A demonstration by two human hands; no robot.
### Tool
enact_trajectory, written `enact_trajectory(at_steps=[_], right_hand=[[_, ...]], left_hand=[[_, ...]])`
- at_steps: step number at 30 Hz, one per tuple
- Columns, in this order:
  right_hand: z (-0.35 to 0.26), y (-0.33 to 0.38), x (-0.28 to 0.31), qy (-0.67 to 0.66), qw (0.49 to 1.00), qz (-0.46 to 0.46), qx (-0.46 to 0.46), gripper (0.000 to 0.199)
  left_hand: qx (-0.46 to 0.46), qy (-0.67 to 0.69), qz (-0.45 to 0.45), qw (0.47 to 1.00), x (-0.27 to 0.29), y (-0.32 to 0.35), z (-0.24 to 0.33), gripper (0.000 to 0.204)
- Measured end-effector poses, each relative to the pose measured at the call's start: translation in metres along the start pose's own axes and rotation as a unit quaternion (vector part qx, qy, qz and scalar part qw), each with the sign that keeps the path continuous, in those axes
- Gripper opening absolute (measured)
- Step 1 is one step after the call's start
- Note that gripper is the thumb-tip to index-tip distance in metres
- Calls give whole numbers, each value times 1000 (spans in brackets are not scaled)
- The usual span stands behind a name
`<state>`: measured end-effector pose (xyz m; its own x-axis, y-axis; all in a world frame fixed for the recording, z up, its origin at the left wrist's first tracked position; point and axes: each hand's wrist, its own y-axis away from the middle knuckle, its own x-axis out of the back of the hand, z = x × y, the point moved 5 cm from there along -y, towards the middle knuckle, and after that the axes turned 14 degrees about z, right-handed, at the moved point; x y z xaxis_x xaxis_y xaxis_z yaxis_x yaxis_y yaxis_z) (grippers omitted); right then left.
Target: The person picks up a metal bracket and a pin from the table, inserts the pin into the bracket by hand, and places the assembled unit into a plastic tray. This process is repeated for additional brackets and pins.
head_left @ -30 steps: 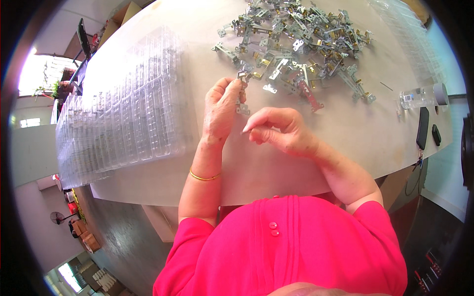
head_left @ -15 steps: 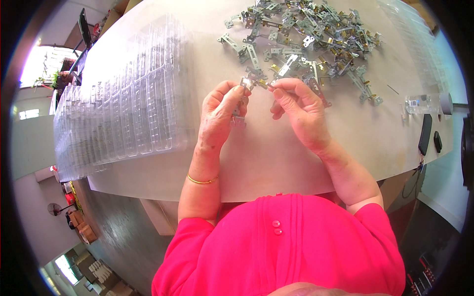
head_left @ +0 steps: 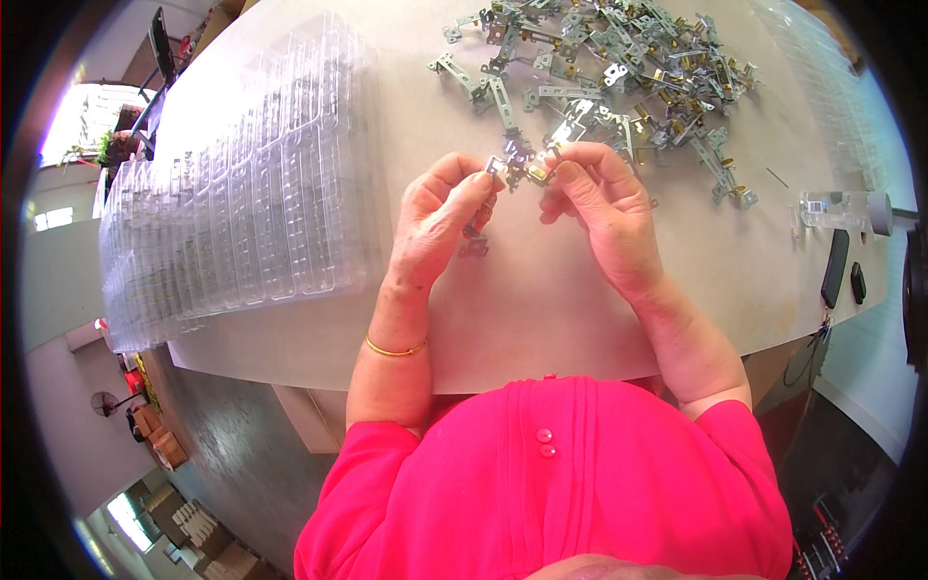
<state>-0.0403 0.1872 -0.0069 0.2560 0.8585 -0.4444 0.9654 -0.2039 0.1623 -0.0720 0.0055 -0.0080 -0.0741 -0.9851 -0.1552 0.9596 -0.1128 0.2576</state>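
Observation:
My left hand [head_left: 437,224] is closed on a silvery metal bracket [head_left: 475,246], whose lower end pokes out below the fingers and whose top shows at the fingertips. Thumb and forefinger of my right hand [head_left: 606,210] pinch a small brass-coloured metal piece [head_left: 538,172]. The two parts are close together in front of me; whether they touch I cannot tell. Just beyond the hands spreads a heap of similar metal brackets [head_left: 619,58], grey with brass-coloured bits among them. A single bracket [head_left: 502,104] lies at the near left side of that heap.
Stacked clear plastic trays [head_left: 290,193] fill the left of the table [head_left: 541,319]. More clear trays [head_left: 822,87] stand at the far right. A clear bottle with a grey cap [head_left: 841,210], a long black object [head_left: 834,269] and a small black object [head_left: 857,282] lie at the right.
My right hand has shifted slightly right, and the brass-coloured piece at its fingertips is turned differently. The left hand's bracket is tilted a little and has moved slightly right.

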Motion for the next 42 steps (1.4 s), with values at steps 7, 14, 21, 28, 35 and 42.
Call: enact_trajectory(at_steps=[7, 14, 21, 28, 35, 42], right_hand=[[-6, 2, -2, 32, 996, -35, 76, 16], [-4, 0, -1, -89, 994, -39, -40, 15], [0, -3, 3, -134, 985, -63, -91, 17], [-4, -2, 2, -98, 992, -60, -51, 16], [-3, -2, 3, -102, 993, -43, -38, 18], [0, -4, 5, -145, 983, -9, -109, 17]], left_hand=[[18, -17, 20, 999, -1, 2, -2, 20], [-16, 32, -11, 999, -3, 1, -5, 19], [27, 116, -62, 991, -5, 0, -6, 19], [50, 112, -52, 991, -8, 2, -5, 20], [94, 137, -62, 984, -11, 2, -6, 19], [101, 97, -45, 989, -13, 1, -10, 23]])
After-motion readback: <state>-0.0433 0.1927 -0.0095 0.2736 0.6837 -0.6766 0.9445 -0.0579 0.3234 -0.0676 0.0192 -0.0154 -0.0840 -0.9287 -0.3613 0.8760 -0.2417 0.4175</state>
